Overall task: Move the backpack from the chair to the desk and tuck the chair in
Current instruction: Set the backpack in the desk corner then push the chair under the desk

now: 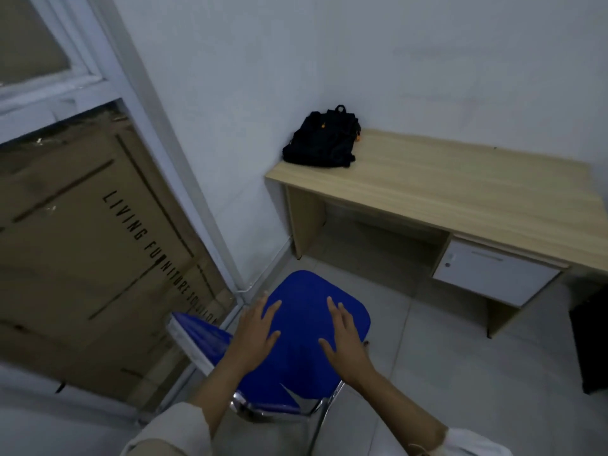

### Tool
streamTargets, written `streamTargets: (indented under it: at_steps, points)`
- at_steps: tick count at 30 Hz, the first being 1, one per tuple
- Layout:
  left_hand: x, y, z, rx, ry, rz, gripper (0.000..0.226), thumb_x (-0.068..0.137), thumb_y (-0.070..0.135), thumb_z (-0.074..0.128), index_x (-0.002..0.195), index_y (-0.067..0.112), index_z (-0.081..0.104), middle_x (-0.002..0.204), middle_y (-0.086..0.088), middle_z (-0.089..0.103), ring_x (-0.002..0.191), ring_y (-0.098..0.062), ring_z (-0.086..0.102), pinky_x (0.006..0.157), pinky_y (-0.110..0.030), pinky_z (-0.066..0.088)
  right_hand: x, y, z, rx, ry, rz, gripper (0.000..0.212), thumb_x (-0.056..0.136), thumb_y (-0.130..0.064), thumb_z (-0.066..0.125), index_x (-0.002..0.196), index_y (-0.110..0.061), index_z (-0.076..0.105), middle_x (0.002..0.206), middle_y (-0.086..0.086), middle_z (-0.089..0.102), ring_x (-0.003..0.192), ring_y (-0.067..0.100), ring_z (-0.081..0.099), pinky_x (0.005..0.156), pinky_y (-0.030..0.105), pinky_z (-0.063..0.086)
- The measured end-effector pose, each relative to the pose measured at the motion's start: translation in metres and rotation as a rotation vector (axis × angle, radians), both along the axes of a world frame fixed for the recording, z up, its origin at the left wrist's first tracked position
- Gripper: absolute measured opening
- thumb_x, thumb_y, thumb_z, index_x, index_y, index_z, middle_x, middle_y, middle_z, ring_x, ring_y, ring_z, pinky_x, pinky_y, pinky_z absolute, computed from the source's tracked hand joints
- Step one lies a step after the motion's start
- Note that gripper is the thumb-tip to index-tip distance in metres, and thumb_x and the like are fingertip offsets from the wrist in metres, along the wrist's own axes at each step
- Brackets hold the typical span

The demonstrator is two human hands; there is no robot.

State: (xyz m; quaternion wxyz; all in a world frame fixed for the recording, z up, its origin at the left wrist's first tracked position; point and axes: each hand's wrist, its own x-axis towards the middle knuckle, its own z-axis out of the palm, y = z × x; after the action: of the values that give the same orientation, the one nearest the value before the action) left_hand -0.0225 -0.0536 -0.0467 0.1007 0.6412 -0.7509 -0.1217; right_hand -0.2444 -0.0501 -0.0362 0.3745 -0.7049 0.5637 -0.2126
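One black fabric backpack (320, 139) is seen slumped on the far left corner of one wood-grain desk (460, 195), against the white wall. One chair (306, 340) with a rounded blue seat and chrome frame is placed on the tiled floor, well apart from the desk. Two hands are shown over the seat, the left hand (255, 334) and right hand (343, 340) both spread, holding nothing; whether the seat is touched cannot be told. One white drawer (493, 278) is fitted under the desk. The chair's legs are mostly hidden
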Motion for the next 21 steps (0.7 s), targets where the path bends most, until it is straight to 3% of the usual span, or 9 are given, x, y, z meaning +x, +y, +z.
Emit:
streamTargets:
  at_steps: [5, 8, 12, 14, 17, 21]
  points:
    - [0.026, 0.021, 0.001, 0.037, 0.005, -0.006, 0.059, 0.091, 0.027, 0.053, 0.143, 0.023, 0.025, 0.153, -0.011, 0.023, 0.136, -0.028, 0.028, 0.108, -0.053, 0.033, 0.019, 0.016, 0.005, 0.016, -0.036, 0.057, 0.082, 0.095, -0.023, 0.055, 0.148, -0.039, -0.005, 0.162, 0.002, -0.001, 0.147, 0.019, 0.015, 0.105, 0.028, 0.038]
    - [0.044, 0.027, 0.005, 0.02, 0.005, 0.044, 0.057, 0.094, 0.029, 0.051, 0.144, 0.022, 0.025, 0.156, -0.011, 0.016, 0.141, -0.027, 0.021, 0.114, -0.052, 0.022, 0.034, 0.024, 0.006, 0.018, -0.026, 0.082, 0.081, 0.095, -0.024, 0.055, 0.149, -0.037, -0.004, 0.162, 0.002, -0.002, 0.146, 0.02, 0.017, 0.105, 0.029, 0.039]
    - [0.062, 0.037, 0.003, 0.013, 0.045, 0.043, 0.052, 0.095, 0.031, 0.049, 0.142, 0.021, 0.031, 0.154, -0.011, 0.023, 0.143, -0.024, 0.017, 0.117, -0.051, 0.011, 0.054, 0.04, 0.0, 0.061, -0.02, 0.091, 0.082, 0.094, -0.033, 0.056, 0.149, -0.038, -0.004, 0.162, 0.001, -0.002, 0.148, 0.021, 0.01, 0.113, 0.037, 0.03]
    - [0.074, 0.038, 0.005, -0.004, 0.066, 0.014, 0.051, 0.095, 0.042, 0.04, 0.141, 0.02, 0.034, 0.154, -0.01, 0.025, 0.142, -0.024, 0.018, 0.117, -0.049, 0.007, 0.067, 0.043, -0.001, 0.072, -0.022, 0.094, 0.084, 0.091, -0.043, 0.056, 0.148, -0.042, -0.006, 0.162, -0.001, -0.003, 0.148, 0.02, 0.008, 0.116, 0.042, 0.028]
    - [0.097, 0.034, 0.008, -0.017, 0.079, -0.049, 0.072, 0.086, 0.063, 0.017, 0.138, 0.018, 0.04, 0.151, -0.01, 0.03, 0.14, -0.025, 0.023, 0.116, -0.047, 0.005, 0.096, 0.045, 0.0, 0.078, -0.034, 0.074, 0.087, 0.086, -0.059, 0.053, 0.147, -0.043, -0.006, 0.162, -0.003, -0.002, 0.148, 0.018, 0.006, 0.116, 0.044, 0.028]
    - [0.146, 0.02, 0.017, -0.031, 0.078, -0.172, 0.081, 0.086, 0.069, 0.004, 0.128, 0.018, 0.051, 0.141, -0.009, 0.046, 0.136, -0.021, 0.03, 0.116, -0.039, -0.003, 0.156, 0.052, 0.008, 0.103, -0.13, -0.006, 0.093, 0.079, -0.07, 0.051, 0.148, -0.041, -0.004, 0.162, -0.004, -0.002, 0.148, 0.015, 0.004, 0.117, 0.043, 0.022]
